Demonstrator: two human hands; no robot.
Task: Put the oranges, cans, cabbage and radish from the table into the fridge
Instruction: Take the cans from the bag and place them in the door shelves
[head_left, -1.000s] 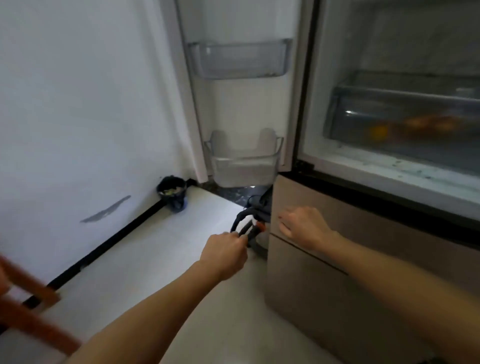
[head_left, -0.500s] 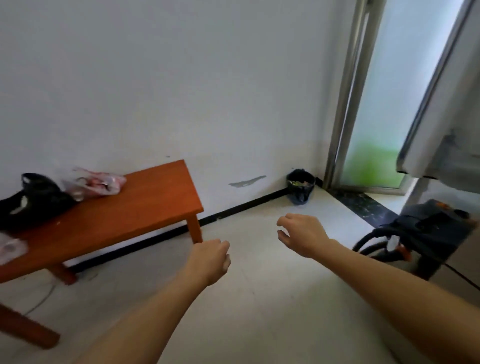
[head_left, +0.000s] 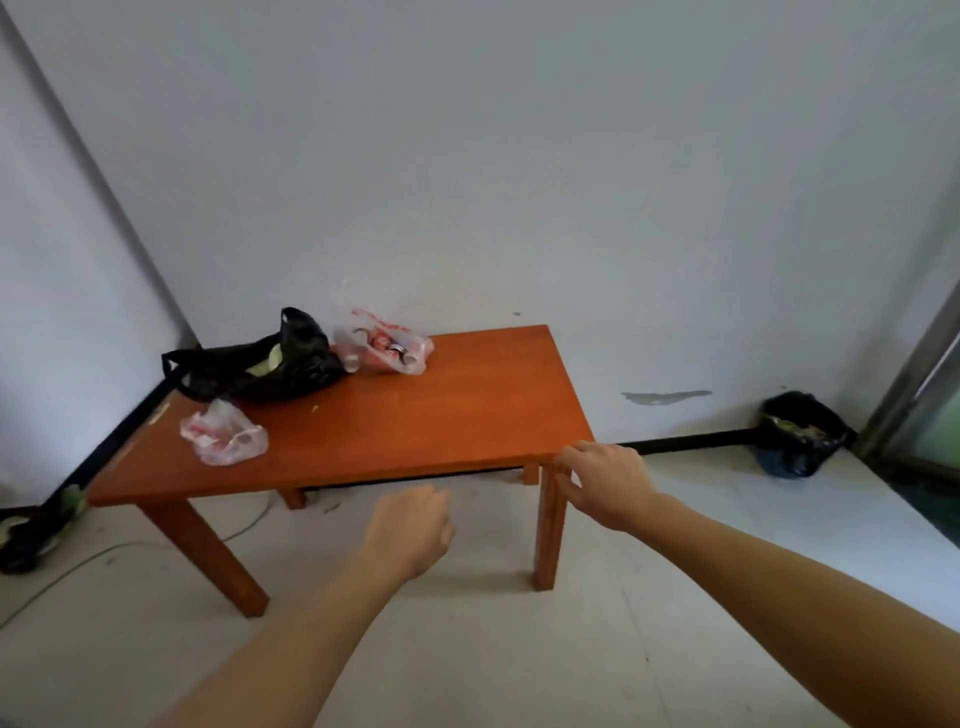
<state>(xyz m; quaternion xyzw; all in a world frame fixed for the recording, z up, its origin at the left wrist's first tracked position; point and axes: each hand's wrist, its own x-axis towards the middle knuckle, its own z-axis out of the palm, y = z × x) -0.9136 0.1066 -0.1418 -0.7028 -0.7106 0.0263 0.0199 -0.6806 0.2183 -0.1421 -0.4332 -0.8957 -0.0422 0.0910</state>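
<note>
A low orange-brown wooden table (head_left: 441, 415) stands against the white wall. On its back left lies a black plastic bag (head_left: 260, 366) with something pale green showing inside. Beside it, a clear red-printed bag (head_left: 382, 348) holds cans. A second clear red-printed bag (head_left: 223, 434) lies crumpled near the table's left front. My left hand (head_left: 410, 530) hangs in front of the table with loosely curled fingers, holding nothing. My right hand (head_left: 605, 480) hovers by the table's front right corner, fingers relaxed and empty. The fridge is out of view.
A black bin with a bag liner (head_left: 797, 434) sits on the floor by the wall at the right, next to a metal door frame (head_left: 919, 364). A cable and dark objects (head_left: 31, 535) lie on the floor at the left.
My view has swung left from the open fridge to the table. Both hands stay empty and now reach toward the table's front edge.
</note>
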